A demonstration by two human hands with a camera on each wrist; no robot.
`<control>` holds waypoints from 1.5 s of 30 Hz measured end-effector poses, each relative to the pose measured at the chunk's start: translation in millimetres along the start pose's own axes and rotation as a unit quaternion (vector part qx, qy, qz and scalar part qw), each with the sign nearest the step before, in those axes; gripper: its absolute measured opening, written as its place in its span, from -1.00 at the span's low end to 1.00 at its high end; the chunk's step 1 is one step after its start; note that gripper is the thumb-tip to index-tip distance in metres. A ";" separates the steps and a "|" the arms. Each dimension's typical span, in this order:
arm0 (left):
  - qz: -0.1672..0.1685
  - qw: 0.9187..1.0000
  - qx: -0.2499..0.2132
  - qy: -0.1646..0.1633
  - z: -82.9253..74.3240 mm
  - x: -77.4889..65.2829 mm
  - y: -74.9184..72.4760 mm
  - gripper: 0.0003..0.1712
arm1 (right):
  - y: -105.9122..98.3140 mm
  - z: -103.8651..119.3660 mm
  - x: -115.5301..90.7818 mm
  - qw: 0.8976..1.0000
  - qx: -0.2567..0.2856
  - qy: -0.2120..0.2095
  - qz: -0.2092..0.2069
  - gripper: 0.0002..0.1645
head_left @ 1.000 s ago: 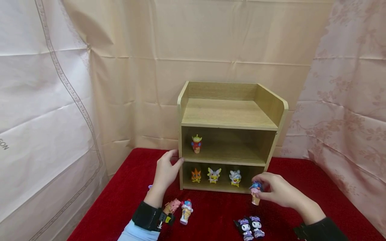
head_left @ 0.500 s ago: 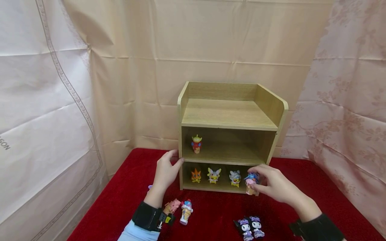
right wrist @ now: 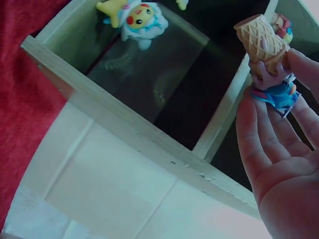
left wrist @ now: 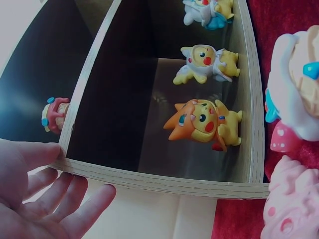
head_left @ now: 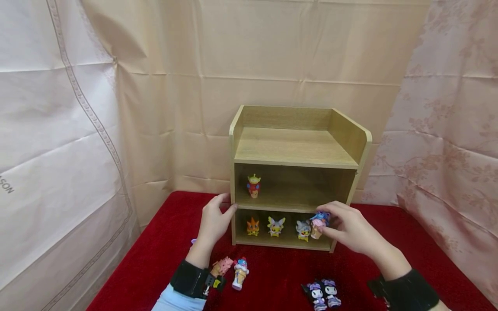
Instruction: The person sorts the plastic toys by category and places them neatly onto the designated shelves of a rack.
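Observation:
My right hand pinches an ice-cream-cone figurine with a blue and pink top. In the right wrist view, its waffle cone stands clear of the thumb and fingers. The toy is in front of the right end of the lower compartment of a wooden shelf unit. Against the unit's left side rests my left hand, thumb on the front edge, fingers fairly straight along the outer side. Inside the lower compartment stand an orange-hooded figure, a white-eared figure and a grey-white-hooded figure.
A red and green alien figure stands in the middle compartment. On the red cloth lie a pink cone figurine, a white-topped cone figurine and two black-and-purple figures. Beige fabric hangs behind.
My right hand has moved up and to the left with the cone figurine, from beside the unit's lower right corner to in front of the lower compartment. The left hand has stayed still.

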State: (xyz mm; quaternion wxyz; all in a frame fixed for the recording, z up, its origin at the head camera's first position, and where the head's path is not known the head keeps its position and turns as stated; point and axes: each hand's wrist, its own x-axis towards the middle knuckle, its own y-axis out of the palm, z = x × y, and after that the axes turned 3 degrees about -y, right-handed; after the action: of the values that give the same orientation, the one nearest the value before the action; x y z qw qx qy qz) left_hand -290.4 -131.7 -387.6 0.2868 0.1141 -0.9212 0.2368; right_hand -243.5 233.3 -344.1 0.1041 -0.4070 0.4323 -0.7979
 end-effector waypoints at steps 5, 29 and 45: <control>0.000 1.000 -0.003 -0.002 -0.3 0.0 -0.3 -0.65 | -2.3 3.8 7.3 1.000 -0.013 -0.018 -0.022 -0.46; 0.009 1.000 -0.015 -0.004 -1.3 -0.4 -0.6 -0.65 | -0.5 13.3 50.3 0.985 -0.083 -0.110 -0.105 -0.33; 0.006 1.000 -0.010 0.003 0.9 -0.2 0.5 -0.64 | 17.6 15.5 79.8 0.978 -0.103 -0.135 -0.119 -0.37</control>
State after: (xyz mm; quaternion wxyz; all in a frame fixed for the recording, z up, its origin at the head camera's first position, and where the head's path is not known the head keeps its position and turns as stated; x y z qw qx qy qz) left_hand -290.8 -131.8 -388.5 0.2892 0.1055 -0.9233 0.2297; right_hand -287.0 172.0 -308.5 0.0231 -0.5682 0.4426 -0.6933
